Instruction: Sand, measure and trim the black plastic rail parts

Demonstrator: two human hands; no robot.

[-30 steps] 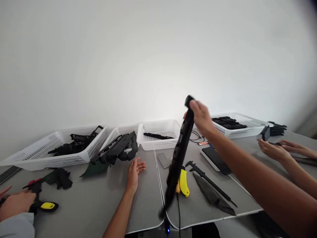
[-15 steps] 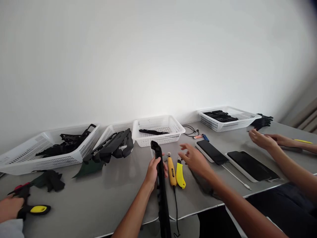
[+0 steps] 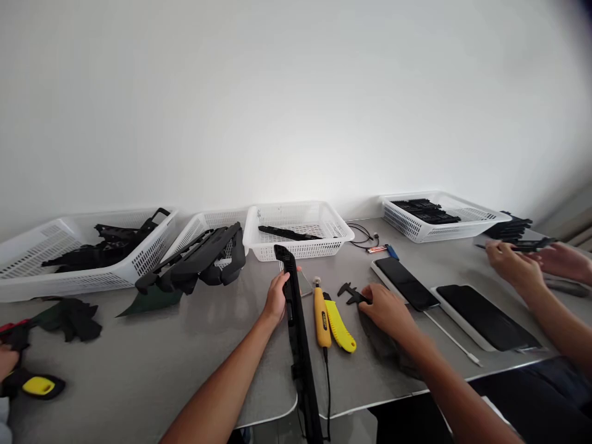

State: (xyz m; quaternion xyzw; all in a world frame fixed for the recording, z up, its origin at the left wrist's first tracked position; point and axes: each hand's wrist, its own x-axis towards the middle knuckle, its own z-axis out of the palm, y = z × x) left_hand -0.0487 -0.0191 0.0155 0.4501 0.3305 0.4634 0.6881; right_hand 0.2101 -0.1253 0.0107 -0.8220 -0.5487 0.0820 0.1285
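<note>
- While the left hand (image 3: 276, 297) wraps its fingers around a long, narrow black plastic strip (image 3: 300, 345), its fingertips peep out beyond the strip's right edge.
- Strip's place: lower centre of the frame, raised in the grip over the seam in the grey table (image 3: 208, 364).
- Strip's long axis: steep, running from the bottom edge up to the frame's middle, leaning slightly left at the top.
- Strip's look: dark, with a short bent tip pointing left, small ribs near that tip, and notches and tabs down its left side; the right side looks smoother.
- Right of centre, the right hand (image 3: 387, 307) has its fingers bent together over a black caliper (image 3: 353, 293), touching it; how firmly they pinch, I cannot tell. The caliper's head points to the upper left.
- Between the hands lie a yellow-orange corded tool (image 3: 322, 316) and a bright yellow cutter handle (image 3: 341, 328).
- Beyond the strip's tip, a white perforated plastic basket (image 3: 340, 233) holds a similar black piece (image 3: 287, 234).
</note>
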